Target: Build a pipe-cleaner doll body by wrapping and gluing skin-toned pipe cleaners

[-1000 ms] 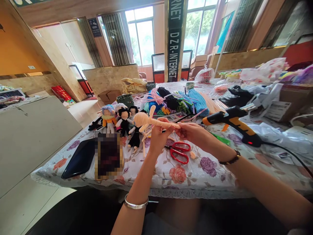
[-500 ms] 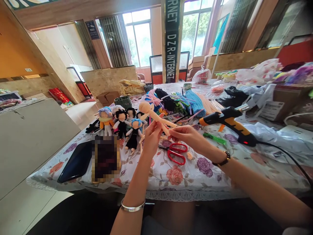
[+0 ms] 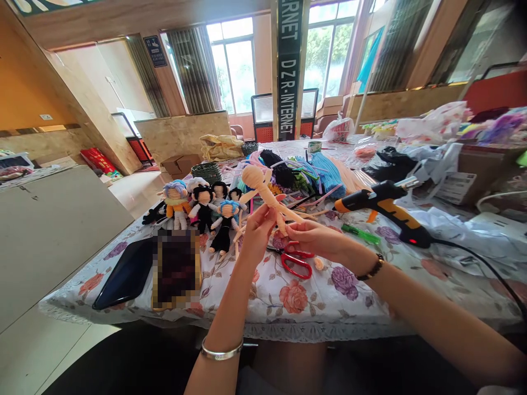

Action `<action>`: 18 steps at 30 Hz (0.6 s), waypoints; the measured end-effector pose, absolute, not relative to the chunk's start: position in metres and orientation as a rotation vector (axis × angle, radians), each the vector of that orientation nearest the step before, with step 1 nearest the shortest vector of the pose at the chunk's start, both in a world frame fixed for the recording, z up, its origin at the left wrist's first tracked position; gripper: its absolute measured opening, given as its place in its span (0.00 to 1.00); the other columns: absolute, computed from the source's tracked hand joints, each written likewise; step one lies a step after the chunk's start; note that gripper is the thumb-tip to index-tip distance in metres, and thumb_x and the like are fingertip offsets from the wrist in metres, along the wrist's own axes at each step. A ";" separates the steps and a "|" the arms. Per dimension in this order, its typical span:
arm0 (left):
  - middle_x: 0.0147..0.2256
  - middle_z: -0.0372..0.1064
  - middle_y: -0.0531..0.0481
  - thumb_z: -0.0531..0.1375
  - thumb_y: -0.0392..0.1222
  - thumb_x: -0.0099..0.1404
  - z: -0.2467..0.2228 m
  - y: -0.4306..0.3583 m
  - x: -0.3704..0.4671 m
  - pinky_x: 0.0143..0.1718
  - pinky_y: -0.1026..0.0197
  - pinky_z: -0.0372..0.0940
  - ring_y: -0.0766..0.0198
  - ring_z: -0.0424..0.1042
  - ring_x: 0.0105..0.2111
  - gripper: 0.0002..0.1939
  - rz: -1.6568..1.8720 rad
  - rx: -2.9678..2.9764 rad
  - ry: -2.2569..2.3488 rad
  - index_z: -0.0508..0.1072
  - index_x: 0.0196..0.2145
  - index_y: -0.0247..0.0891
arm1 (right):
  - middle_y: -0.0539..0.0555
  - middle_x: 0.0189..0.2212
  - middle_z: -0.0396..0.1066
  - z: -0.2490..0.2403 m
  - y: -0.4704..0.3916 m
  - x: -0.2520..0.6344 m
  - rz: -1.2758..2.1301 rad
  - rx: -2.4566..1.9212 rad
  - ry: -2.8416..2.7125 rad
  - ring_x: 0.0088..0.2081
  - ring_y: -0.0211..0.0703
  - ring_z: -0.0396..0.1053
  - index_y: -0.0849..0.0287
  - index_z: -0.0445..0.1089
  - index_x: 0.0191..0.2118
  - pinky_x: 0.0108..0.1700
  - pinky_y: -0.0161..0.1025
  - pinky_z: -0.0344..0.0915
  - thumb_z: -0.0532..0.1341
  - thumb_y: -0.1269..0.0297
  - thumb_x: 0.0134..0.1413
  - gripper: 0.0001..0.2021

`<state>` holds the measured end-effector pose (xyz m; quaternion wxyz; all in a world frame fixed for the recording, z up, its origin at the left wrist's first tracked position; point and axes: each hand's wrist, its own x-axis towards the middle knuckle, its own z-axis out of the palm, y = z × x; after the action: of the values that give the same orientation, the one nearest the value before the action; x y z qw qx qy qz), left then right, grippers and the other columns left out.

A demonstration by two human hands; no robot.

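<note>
A peach-coloured doll figure (image 3: 267, 192) with a round head and thin limbs is held up over the table, its head tilted to the upper left. My left hand (image 3: 261, 226) is closed around its lower body. The fingers of my right hand (image 3: 312, 237) pinch the end of one of its legs. Below my hands, red-handled scissors (image 3: 297, 264) lie on the flowered cloth, with a small peach piece (image 3: 318, 263) beside them. Several finished dolls (image 3: 203, 211) sit to the left of my left hand.
A glue gun (image 3: 387, 211) with a red light stands at the right, its cord trailing right. Near it lies a green tool (image 3: 361, 233). A dark tray-like object (image 3: 125, 274) and a blurred item (image 3: 177, 269) lie left. Behind are coloured fuzzy stems (image 3: 327, 173) and a box (image 3: 477, 175).
The doll figure has shifted slightly to the right and its head has turned a little. My right hand has moved slightly down, still pinching the leg.
</note>
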<state>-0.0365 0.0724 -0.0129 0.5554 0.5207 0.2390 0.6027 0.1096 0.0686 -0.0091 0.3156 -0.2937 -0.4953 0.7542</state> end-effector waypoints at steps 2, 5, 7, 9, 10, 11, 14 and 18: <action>0.32 0.69 0.51 0.61 0.46 0.57 -0.013 0.071 -0.036 0.25 0.69 0.59 0.73 0.61 0.25 0.20 1.421 1.240 0.574 0.73 0.47 0.42 | 0.46 0.23 0.60 -0.010 0.068 0.107 1.932 -0.763 -1.339 0.26 0.29 0.57 0.62 0.67 0.24 0.29 0.30 0.57 0.71 0.55 0.31 0.18; 0.31 0.69 0.51 0.61 0.47 0.57 -0.012 0.070 -0.036 0.23 0.70 0.57 0.73 0.60 0.23 0.20 1.395 1.250 0.599 0.73 0.48 0.41 | 0.45 0.21 0.56 -0.012 0.067 0.104 1.815 -0.770 -1.421 0.24 0.28 0.52 0.62 0.65 0.22 0.25 0.30 0.52 0.71 0.52 0.32 0.19; 0.31 0.69 0.51 0.60 0.48 0.58 -0.013 0.070 -0.036 0.24 0.69 0.57 0.73 0.60 0.24 0.19 1.400 1.257 0.615 0.73 0.47 0.41 | 0.45 0.21 0.56 -0.012 0.067 0.104 1.757 -0.789 -1.457 0.24 0.28 0.51 0.62 0.66 0.22 0.24 0.30 0.51 0.70 0.51 0.34 0.19; 0.33 0.70 0.51 0.60 0.47 0.58 -0.014 0.072 -0.037 0.28 0.69 0.59 0.72 0.62 0.26 0.17 1.464 1.247 0.627 0.74 0.45 0.41 | 0.46 0.23 0.59 -0.012 0.066 0.104 1.738 -0.824 -1.448 0.24 0.29 0.53 0.62 0.68 0.25 0.26 0.30 0.53 0.68 0.48 0.36 0.20; 0.34 0.70 0.51 0.61 0.47 0.57 -0.015 0.074 -0.038 0.30 0.69 0.60 0.71 0.63 0.28 0.16 1.518 1.230 0.636 0.75 0.44 0.42 | 0.48 0.24 0.61 -0.011 0.066 0.104 1.740 -0.841 -1.435 0.26 0.30 0.56 0.62 0.69 0.26 0.27 0.30 0.54 0.67 0.46 0.36 0.21; 0.35 0.70 0.52 0.61 0.47 0.57 -0.015 0.075 -0.038 0.33 0.68 0.61 0.71 0.64 0.30 0.15 1.576 1.207 0.650 0.75 0.42 0.42 | 0.49 0.26 0.63 -0.010 0.065 0.104 1.740 -0.857 -1.428 0.27 0.31 0.58 0.62 0.70 0.27 0.29 0.31 0.56 0.66 0.43 0.36 0.23; 0.36 0.70 0.52 0.61 0.46 0.57 -0.018 0.080 -0.039 0.37 0.67 0.61 0.70 0.64 0.33 0.13 1.705 1.155 0.697 0.76 0.40 0.43 | 0.53 0.29 0.66 -0.009 0.063 0.103 1.699 -0.878 -1.475 0.30 0.33 0.61 0.63 0.72 0.28 0.32 0.32 0.59 0.60 0.37 0.39 0.28; 0.35 0.70 0.52 0.61 0.47 0.57 -0.021 0.083 -0.038 0.38 0.67 0.61 0.70 0.64 0.33 0.14 1.709 1.200 0.735 0.75 0.41 0.42 | 0.51 0.25 0.66 -0.010 0.063 0.100 1.591 -0.853 -1.570 0.26 0.32 0.59 0.62 0.70 0.27 0.28 0.33 0.57 0.60 0.39 0.42 0.26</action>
<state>-0.0375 0.0825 -0.0211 0.4475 0.4846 0.2971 0.6904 0.0999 0.0628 -0.0102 0.3659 -0.3318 -0.6108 0.6188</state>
